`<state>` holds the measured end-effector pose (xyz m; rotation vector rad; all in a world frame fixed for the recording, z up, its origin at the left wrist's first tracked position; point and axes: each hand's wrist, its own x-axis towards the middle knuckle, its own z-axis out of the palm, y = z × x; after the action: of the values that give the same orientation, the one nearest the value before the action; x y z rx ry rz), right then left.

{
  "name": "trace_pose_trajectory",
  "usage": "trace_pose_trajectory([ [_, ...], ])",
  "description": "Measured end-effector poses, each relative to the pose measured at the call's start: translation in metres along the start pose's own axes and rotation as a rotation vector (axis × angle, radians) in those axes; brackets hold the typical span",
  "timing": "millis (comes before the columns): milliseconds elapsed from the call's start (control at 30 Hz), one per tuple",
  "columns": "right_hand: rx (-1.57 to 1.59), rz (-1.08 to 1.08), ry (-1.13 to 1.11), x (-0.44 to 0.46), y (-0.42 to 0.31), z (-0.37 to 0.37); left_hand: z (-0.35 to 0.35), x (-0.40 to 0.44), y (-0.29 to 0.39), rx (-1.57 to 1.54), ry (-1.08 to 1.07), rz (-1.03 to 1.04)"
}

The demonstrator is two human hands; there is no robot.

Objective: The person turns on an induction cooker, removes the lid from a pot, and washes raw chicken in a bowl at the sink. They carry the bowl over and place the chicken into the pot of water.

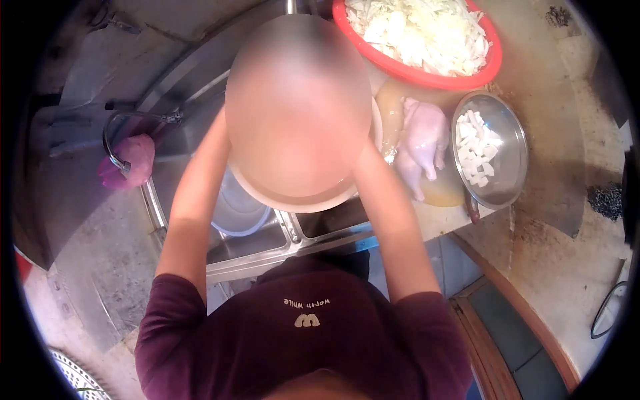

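Note:
A wide, pale basin (307, 205) sits over the front of the metal sink, its inside covered by a large blurred patch. My left forearm (193, 200) and my right forearm (390, 220) both reach into that patch from either side of the basin. The blur hides both hands and their fingers, so I cannot make out what they hold or touch. Under the basin's left side, a bluish translucent bowl (240, 217) shows in the sink. To the right of my right forearm lies a raw plucked chicken (423, 133) on a yellowish board (443, 195).
Shredded cabbage (423, 33) fills a red basin (493, 57) at the back right. White cut pieces (475, 150) lie in a metal bowl (515, 170), with a dark handle (473, 210) by its edge. A curved faucet (110, 137) and pink object (138, 160) are left.

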<state>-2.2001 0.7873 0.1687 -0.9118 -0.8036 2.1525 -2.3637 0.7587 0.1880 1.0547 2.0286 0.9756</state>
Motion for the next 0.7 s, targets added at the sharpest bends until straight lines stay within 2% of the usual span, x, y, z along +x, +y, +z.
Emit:
trace_pose_trajectory([
  [33, -0.135, -0.019, 0.033, -0.004, -0.01, 0.01, 0.002, -0.01, 0.004, -0.01, 0.089, 0.313],
  [100, -0.406, -0.057, 0.104, -0.014, -0.027, 0.021, -0.012, 0.008, 0.022, 0.016, 0.111, -0.063],
  [133, -0.568, -0.043, 0.072, -0.011, -0.031, 0.02, -0.011, 0.013, 0.028, -0.054, 0.053, -0.12],
  [233, -0.734, -0.375, -0.033, 0.004, -0.01, 0.004, 0.008, 0.031, 0.04, -0.083, -0.111, -0.108],
  [267, -0.662, -0.332, -0.072, 0.002, -0.01, 0.002, 0.018, 0.047, 0.026, -0.125, -0.201, -0.042],
  [333, -0.517, -0.242, -0.149, -0.012, -0.011, -0.005, 0.041, 0.058, 0.038, 0.049, -0.244, -0.117],
  [433, -0.334, -0.095, -0.1, -0.038, -0.023, -0.017, 0.066, 0.08, 0.034, 0.116, -0.272, -0.238],
  [533, -0.198, 0.06, -0.045, -0.049, -0.032, -0.038, 0.067, 0.093, 0.029, -0.134, -0.405, -0.403],
  [633, 0.027, 0.057, 0.013, -0.059, -0.04, -0.044, 0.063, 0.098, 0.028, -0.326, -0.472, -0.546],
  [700, 0.212, 0.131, 0.04, -0.065, -0.043, -0.046, 0.065, 0.102, 0.023, -0.424, -0.534, -0.532],
])
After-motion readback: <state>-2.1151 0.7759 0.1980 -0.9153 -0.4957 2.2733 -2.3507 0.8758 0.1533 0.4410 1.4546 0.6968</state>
